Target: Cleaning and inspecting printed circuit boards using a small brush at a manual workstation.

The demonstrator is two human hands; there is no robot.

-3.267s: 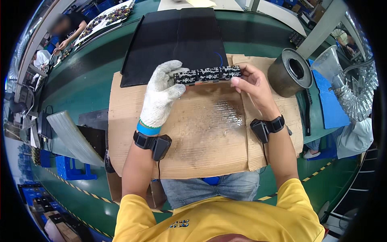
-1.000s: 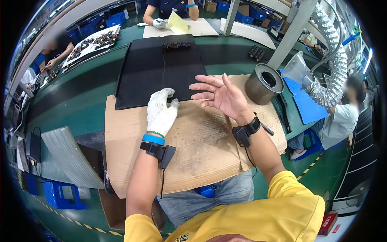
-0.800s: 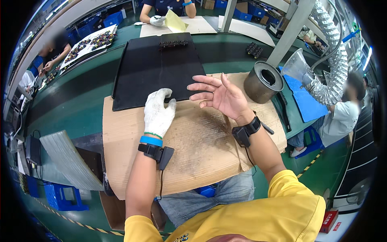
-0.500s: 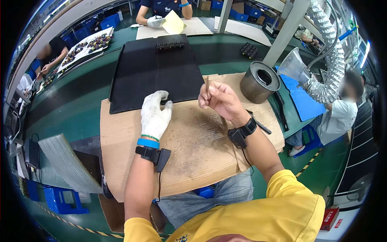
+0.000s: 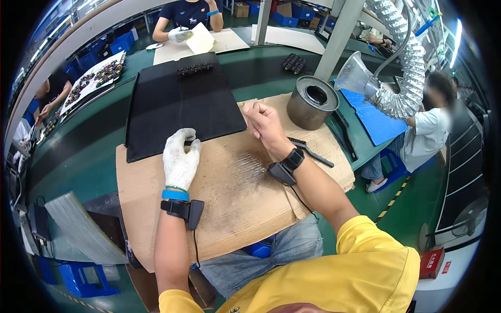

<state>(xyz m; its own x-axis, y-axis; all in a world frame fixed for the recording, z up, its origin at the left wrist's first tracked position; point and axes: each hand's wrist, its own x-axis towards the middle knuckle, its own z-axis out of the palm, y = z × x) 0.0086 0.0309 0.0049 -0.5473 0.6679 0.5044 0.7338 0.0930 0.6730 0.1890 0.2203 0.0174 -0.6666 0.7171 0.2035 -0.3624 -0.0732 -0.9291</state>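
Note:
My left hand (image 5: 180, 159), in a white knit glove, is at the near edge of a black board (image 5: 182, 112). Its fingers and thumb curl toward each other, and a dark patch shows between them; I cannot make out what they hold. My bare right hand (image 5: 265, 124) is closed above the cardboard sheet (image 5: 219, 203), right of the board. What its fingers pinch is hidden now. Beside my right wrist lies a black-bristled brush (image 5: 315, 155). A row of small black parts (image 5: 194, 70) rests on the board's far end.
A round metal can (image 5: 313, 104) with an open top stands at the cardboard's far right. Behind it hangs a clear hood (image 5: 356, 75) on a silver duct (image 5: 404, 94). More black parts (image 5: 294, 63) sit on the green bench. Opposite, a gloved person holds a pale yellow sheet (image 5: 200, 39).
The view has shifted, so the bench scene sits farther left. My right hand has turned and closed; the thin brownish piece seen at its fingertips no longer shows. The brush is more exposed.

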